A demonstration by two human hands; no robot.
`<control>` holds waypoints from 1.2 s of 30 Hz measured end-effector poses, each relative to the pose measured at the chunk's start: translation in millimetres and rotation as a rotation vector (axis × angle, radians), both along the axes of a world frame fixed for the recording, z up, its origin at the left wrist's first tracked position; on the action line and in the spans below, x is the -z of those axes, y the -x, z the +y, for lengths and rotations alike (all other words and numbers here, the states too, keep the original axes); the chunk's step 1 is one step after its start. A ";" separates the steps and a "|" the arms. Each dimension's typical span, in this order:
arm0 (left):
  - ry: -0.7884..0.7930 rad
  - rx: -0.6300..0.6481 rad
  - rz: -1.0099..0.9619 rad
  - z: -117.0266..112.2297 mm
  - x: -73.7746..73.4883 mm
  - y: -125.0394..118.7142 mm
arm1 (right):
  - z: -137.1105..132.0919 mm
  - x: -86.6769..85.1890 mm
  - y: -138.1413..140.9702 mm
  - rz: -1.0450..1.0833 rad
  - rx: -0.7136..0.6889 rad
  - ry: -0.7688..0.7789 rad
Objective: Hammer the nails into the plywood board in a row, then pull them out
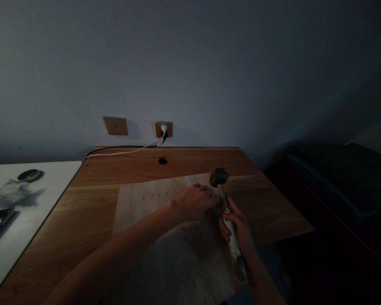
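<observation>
My right hand (236, 224) is wrapped around the pale, worn handle of a hammer (234, 248). Its dark, rounded head points away from me, just right of my left hand (197, 202). That left hand is closed low over a pale wooden board (136, 216), near the board's far right corner. Its fingertips are turned away and hidden, so what they pinch, if anything, does not show. Along the far edge of the board runs a row of several small dark dots (159, 194); whether these are nail heads or holes is too small to tell.
The board lies on a brown wooden table (82, 203) with a round cable hole (162, 161). Cables (123, 151) run along its back to a wall socket (168, 130). At left, a white surface (60, 182) holds crumpled clear plastic (12, 195). A dark padded seat (343, 178) stands right.
</observation>
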State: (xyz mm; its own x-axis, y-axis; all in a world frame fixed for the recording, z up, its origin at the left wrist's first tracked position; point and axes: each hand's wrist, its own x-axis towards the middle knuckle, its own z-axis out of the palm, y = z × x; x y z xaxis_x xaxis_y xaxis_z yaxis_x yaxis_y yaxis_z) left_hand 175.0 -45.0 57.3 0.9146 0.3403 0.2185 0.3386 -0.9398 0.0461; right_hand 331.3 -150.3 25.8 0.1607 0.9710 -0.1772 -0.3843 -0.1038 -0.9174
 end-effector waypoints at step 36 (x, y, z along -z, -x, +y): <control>0.507 -0.337 -0.337 58.6 45.6 39.9 | 0.6 5.2 -3.6 0.022 -0.118 -0.016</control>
State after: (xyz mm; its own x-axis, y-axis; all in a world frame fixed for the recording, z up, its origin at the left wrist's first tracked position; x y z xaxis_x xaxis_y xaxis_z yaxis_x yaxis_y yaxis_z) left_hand 135.1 13.6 11.7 0.6515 0.7286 0.2113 0.4979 -0.6208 0.6056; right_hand 334.9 -149.7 20.5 0.0418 0.9857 -0.1633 -0.3900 -0.1344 -0.9110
